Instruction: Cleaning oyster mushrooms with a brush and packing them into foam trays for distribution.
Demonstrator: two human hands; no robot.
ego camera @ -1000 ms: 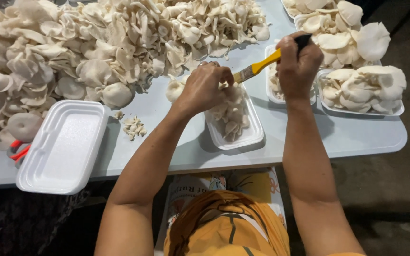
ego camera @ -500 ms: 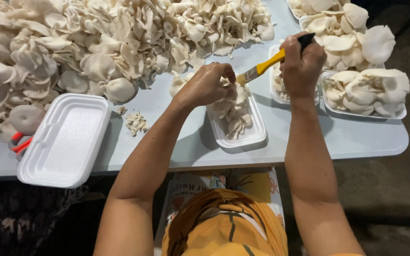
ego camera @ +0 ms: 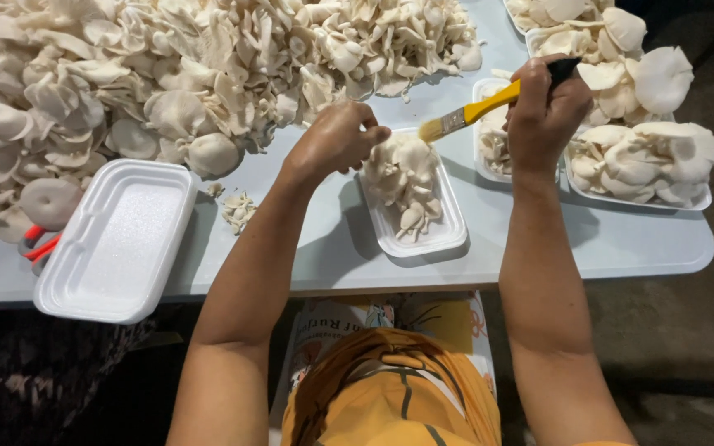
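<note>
My left hand [ego camera: 336, 140] hovers with curled fingers over the far end of a white foam tray [ego camera: 448, 235] holding several pale oyster mushrooms [ego camera: 402, 177]; I cannot tell whether it pinches a mushroom. My right hand [ego camera: 547, 111] is shut on a paint brush [ego camera: 489, 103] with a yellow and black handle. Its bristles point left toward my left hand, just above the tray's mushrooms.
A big heap of oyster mushrooms [ego camera: 167, 74] covers the table's far left. An empty white foam tray [ego camera: 117, 239] hangs over the near edge at left, with a red-handled tool [ego camera: 39, 244] beside it. Filled trays [ego camera: 646, 161] stand at the right. Mushroom scraps [ego camera: 237, 211] lie between.
My left hand has drifted left and lifted off the tray's mushrooms, which now show more fully. The brush tip stays close to my left hand.
</note>
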